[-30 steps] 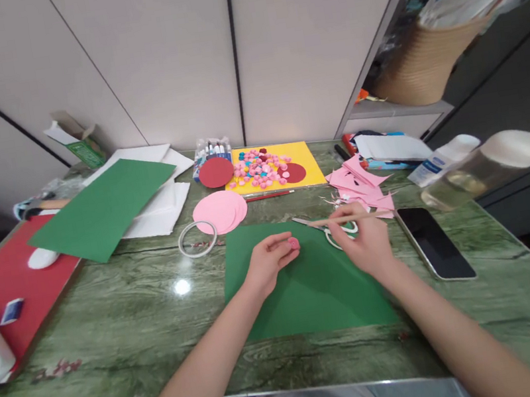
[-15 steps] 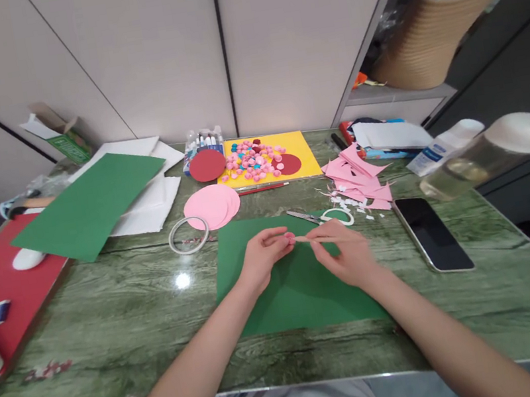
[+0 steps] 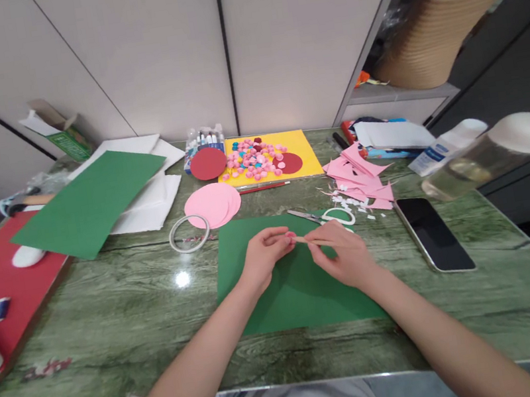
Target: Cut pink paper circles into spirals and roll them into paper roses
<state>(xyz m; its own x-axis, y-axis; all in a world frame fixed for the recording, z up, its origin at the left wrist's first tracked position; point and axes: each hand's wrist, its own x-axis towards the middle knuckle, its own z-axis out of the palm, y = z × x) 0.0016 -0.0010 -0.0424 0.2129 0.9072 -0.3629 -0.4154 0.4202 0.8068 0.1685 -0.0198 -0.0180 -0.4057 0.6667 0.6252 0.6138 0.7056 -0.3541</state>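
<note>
My left hand [image 3: 265, 255] pinches a small pink rolled paper piece [image 3: 290, 237] between thumb and fingers, just above a green paper sheet [image 3: 289, 288]. My right hand [image 3: 342, 255] grips a thin wooden stick [image 3: 313, 241] whose tip touches the pink roll. Both hands meet over the middle of the green sheet. White-handled scissors [image 3: 331, 215] lie just beyond my right hand.
A yellow sheet [image 3: 300, 150] holds several small pink rolls and red circles. Pink paper circles [image 3: 212, 205] and a tape ring [image 3: 188, 233] lie left of centre. Pink scraps [image 3: 359, 177], a phone [image 3: 433, 233] and a jar [image 3: 490, 159] sit right. A second green sheet [image 3: 89, 203] lies far left.
My right hand came in from the scissors with the stick and brought its tip to the pink roll in my left hand. The view shifted slightly.
</note>
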